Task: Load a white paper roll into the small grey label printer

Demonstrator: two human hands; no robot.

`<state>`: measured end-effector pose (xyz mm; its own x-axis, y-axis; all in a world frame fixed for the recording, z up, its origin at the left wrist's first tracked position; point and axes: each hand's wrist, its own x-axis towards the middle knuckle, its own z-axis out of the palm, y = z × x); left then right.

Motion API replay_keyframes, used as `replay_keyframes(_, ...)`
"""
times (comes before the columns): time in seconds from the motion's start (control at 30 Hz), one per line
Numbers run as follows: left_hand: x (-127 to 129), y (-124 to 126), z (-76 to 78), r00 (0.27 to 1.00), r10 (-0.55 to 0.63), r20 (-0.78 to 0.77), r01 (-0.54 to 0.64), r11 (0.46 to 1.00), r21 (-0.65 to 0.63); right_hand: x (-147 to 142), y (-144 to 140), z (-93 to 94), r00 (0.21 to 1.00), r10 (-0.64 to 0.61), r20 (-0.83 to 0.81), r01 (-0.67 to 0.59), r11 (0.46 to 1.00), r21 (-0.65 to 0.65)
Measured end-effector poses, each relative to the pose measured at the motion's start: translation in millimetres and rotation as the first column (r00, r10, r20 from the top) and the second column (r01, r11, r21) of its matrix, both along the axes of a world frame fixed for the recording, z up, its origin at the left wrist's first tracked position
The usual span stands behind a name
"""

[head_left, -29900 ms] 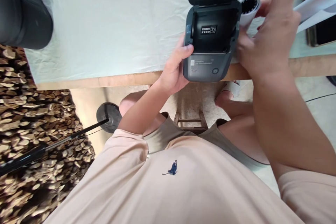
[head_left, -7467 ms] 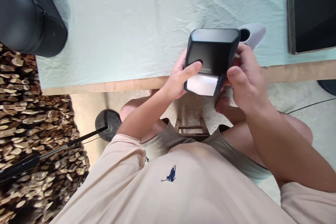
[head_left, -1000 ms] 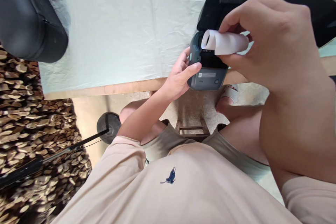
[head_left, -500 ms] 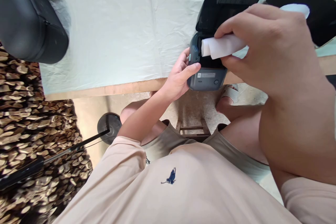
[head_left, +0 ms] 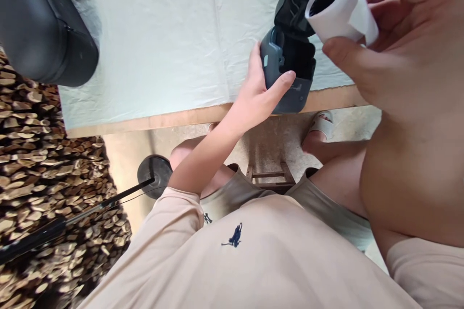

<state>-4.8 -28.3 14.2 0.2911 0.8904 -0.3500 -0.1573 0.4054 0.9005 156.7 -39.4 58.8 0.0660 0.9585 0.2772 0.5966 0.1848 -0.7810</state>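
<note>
A small dark grey label printer [head_left: 293,99] rests at the table's front edge with its black lid [head_left: 292,7] flipped up. The paper bay inside it looks dark, and no roll sits in it. My left hand [head_left: 261,96] is wrapped round the printer's left side, thumb over the front top edge. Above and to the right of the bay, my right hand [head_left: 395,34] holds a white paper roll [head_left: 342,19] between thumb and fingers. The roll's hollow core faces left, and a loose paper flap shows on its side.
A black zipped case [head_left: 47,29] stands at the table's left end. Pale sheeting covers the table [head_left: 155,48], whose wooden edge [head_left: 174,120] runs across in front of me. Stacked firewood [head_left: 47,164], a black stand base [head_left: 155,174] and a wooden stool [head_left: 270,175] are below.
The paper roll has come up and right out of the printer's bay in my right hand, turning its hollow end into view. The printer has tilted, and my left thumb lies further over it.
</note>
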Motion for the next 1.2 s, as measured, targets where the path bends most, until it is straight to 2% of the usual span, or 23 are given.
replay_keyframes(0.1,-7,-6,4.5,0.983,-0.073,-0.167,0.101,0.981,0.164,-1,-2,-2.5,0.998,0.005,-0.069,-0.005,1.000,-0.004)
replay_keyframes(0.23,-17,-7,6.3,0.935,-0.118,-0.335,0.204,0.951,0.234,-1,-2,-11.4,0.982,0.059,-0.181,-0.058,0.998,0.011)
replay_keyframes(0.37,-24,-3,12.2,0.850,-0.090,-0.519,0.259,0.930,0.263,-2,-3,-18.9,0.962,0.135,-0.237,-0.134,0.991,0.019)
replay_keyframes(0.43,-28,-2,20.3,0.838,-0.019,-0.546,0.223,0.925,0.309,-5,-3,-20.7,0.947,0.185,-0.264,-0.178,0.983,0.050)
replay_keyframes(0.5,-33,-4,30.7,0.892,0.043,-0.451,0.139,0.921,0.363,-8,-5,-21.5,0.926,0.244,-0.288,-0.221,0.969,0.110)
replay_keyframes(0.53,-34,-6,35.6,0.936,0.032,-0.349,0.103,0.926,0.363,-11,-6,-21.5,0.922,0.266,-0.281,-0.234,0.962,0.145)
replay_keyframes(0.6,-35,-9,42.9,0.994,-0.063,-0.084,0.083,0.965,0.250,-18,-8,-21.0,0.927,0.296,-0.228,-0.249,0.944,0.214)
replay_keyframes(0.67,-33,-12,45.7,0.981,-0.122,0.152,0.111,0.991,0.080,-25,-10,-20.1,0.935,0.315,-0.162,-0.267,0.927,0.265)
replay_keyframes(0.73,-30,-14,45.0,0.951,-0.154,0.267,0.159,0.987,0.003,-29,-11,-19.0,0.932,0.342,-0.120,-0.297,0.910,0.290)
replay_keyframes(0.8,-26,-14,42.3,0.929,-0.177,0.325,0.177,0.984,0.030,-30,-12,-17.6,0.929,0.363,-0.073,-0.330,0.901,0.282)
replay_keyframes(0.87,-22,-13,39.1,0.924,-0.147,0.353,0.152,0.988,0.015,-27,-13,-16.1,0.932,0.358,-0.050,-0.331,0.901,0.281)
replay_keyframes(0.93,-20,-12,35.9,0.934,-0.079,0.348,0.106,0.993,-0.059,-24,-15,-14.9,0.944,0.323,-0.066,-0.290,0.907,0.305)
replay_keyframes(1.0,-19,-11,32.7,0.945,-0.066,0.321,0.107,0.988,-0.111,-23,-19,-14.1,0.958,0.272,-0.092,-0.229,0.917,0.327)
replay_keyframes(1.13,-18,-10,27.6,0.955,-0.091,0.283,0.123,0.988,-0.097,-23,-30,-14.2,0.980,0.189,-0.062,-0.160,0.933,0.321)
replay_keyframes(1.2,-18,-10,26.3,0.959,-0.094,0.266,0.116,0.991,-0.071,-23,-36,-14.8,0.982,0.169,-0.083,-0.129,0.925,0.358)
